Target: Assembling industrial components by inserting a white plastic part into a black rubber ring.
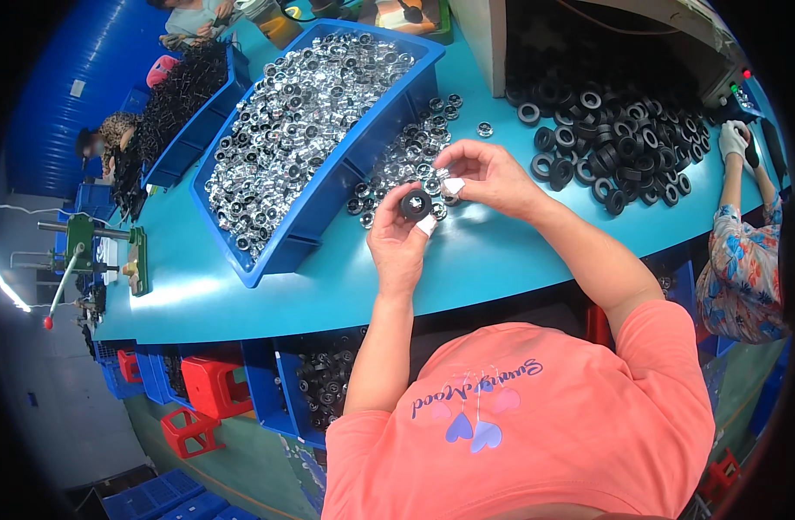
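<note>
My left hand (399, 238) is closed around a small black toy wheel (416, 204), a tyre with a shiny centre. Just to its right, my right hand (493, 180) is bent into a pinch, with a chrome wheel hub (442, 173) between its fingertips. White tape wraps both thumbs. Loose chrome hubs (404, 156) lie on the turquoise table (354, 299) behind and between my hands. A heap of black tyres (623, 152) spreads to the right of my right hand.
A blue bin (363, 165) full of chrome hubs stands left of my hands. Farther left are a bin of black parts (189, 104) and a green hand press (81, 247). A co-worker's gloved hand (734, 143) is at right. Crates (280, 394) and red stools (211, 386) stand below the table.
</note>
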A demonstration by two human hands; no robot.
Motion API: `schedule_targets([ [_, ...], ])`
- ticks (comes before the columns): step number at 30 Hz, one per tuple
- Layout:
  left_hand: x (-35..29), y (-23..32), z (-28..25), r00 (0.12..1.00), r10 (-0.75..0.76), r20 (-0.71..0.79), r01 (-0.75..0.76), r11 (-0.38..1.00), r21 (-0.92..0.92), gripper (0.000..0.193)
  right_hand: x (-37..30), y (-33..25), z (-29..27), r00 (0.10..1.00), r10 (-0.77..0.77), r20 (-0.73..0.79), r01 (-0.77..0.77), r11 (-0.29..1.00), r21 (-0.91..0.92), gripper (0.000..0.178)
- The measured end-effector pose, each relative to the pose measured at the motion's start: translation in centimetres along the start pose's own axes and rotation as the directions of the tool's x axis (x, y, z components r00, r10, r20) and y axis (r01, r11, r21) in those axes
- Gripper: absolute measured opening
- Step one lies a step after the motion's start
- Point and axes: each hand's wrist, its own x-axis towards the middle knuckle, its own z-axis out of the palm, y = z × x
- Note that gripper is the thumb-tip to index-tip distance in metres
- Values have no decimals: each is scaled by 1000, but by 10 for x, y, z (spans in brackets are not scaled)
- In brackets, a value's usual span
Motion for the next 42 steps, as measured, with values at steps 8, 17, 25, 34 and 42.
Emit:
schedule_targets([
  [8, 1, -3, -5, 1000, -10, 0, 10, 1000, -6, 56, 0, 1, 0, 1000, 5, 13, -6, 1000, 7, 29],
  [17, 1, 0, -5, 1000, -29, 11, 30, 994, -104, 57, 0, 2, 0, 999, 24, 30, -24, 1000, 20, 29],
  [25, 0, -2, -4, 1000, -24, 7, 24, 998, -56, 59, -4, -4, 6, 995, -50, 83, 46, 998, 43, 30],
  [34, -1, -2, -3, 999, -35, 22, 36, 999, -31, 61, -4, -2, 8, 992, -91, 84, 96, 994, -58, 29],
  [42, -1, -2, -3, 999, -28, 18, 29, 999, -23, 61, -4, -2, 7, 995, -74, 63, 76, 996, -35, 29],
])
